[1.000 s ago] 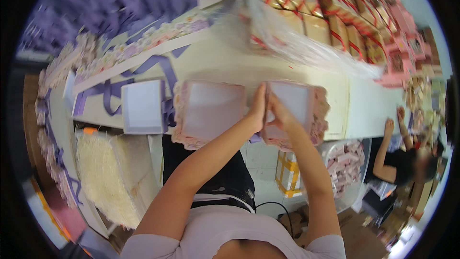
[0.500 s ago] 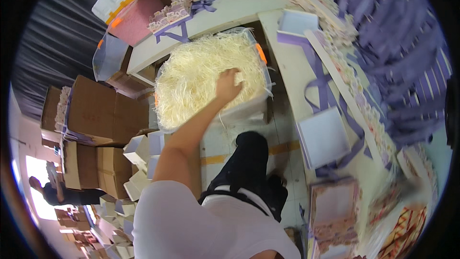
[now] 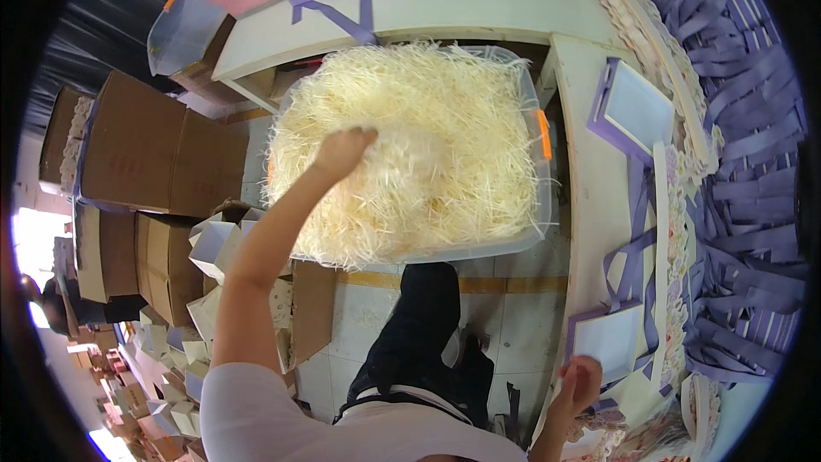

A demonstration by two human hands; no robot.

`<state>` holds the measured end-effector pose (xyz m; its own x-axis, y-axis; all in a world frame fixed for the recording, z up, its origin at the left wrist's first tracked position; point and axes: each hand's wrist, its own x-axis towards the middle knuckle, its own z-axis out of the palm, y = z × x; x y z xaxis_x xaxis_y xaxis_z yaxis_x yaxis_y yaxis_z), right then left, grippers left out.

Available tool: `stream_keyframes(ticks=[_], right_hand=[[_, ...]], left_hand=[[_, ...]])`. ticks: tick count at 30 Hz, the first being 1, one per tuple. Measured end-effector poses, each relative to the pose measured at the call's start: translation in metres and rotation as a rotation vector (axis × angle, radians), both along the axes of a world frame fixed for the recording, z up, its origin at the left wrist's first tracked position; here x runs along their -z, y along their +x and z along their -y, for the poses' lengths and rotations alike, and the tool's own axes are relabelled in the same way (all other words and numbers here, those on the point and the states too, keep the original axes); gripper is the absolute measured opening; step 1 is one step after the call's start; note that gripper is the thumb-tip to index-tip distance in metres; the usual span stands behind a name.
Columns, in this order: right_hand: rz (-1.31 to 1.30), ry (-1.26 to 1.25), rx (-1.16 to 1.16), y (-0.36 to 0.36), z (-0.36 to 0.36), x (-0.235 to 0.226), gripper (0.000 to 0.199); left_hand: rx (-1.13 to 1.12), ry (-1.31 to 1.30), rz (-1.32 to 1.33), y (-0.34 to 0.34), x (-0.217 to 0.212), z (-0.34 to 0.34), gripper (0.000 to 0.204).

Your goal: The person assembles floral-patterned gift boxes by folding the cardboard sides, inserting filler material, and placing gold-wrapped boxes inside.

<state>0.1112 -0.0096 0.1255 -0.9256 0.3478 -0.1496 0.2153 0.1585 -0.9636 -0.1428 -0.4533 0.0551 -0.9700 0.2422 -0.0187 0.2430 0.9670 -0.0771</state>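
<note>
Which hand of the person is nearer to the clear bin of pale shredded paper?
Left. The left hand is in the shredded paper inside the clear bin; the right hand is far off, by a white-and-purple box on the table.

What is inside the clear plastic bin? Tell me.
The clear plastic bin is heaped with pale shredded paper; the left hand is in it. Its bottom is covered.

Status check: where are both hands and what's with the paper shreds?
Left hand closed on a clump of paper shreds in the clear bin. Right hand at the table edge by a purple box. Nothing blocking.
</note>
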Motion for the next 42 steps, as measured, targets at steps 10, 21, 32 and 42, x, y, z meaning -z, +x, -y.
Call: stream_keyframes(ticks=[10, 21, 32, 42], right_hand=[[-0.793, 0.608, -0.692, -0.264, 0.193, -0.067, 0.088], [0.024, -0.403, -0.741, -0.339, 0.273, -0.031, 0.060], [-0.136, -0.784, -0.273, -0.390, 0.205, -0.107, 0.018], [-0.401, -0.949, 0.289, -0.209, 0.107, -0.070, 0.033]], left_hand=[[0.339, -0.115, -0.290, -0.039, -0.157, -0.039, 0.024], [-0.012, 0.647, -0.283, -0.007, 0.065, -0.002, 0.060], [-0.600, 0.591, -0.096, 0.037, 0.047, 0.002, 0.079], [-0.321, 2.363, 0.526, 0.094, -0.042, -0.236, 0.057]])
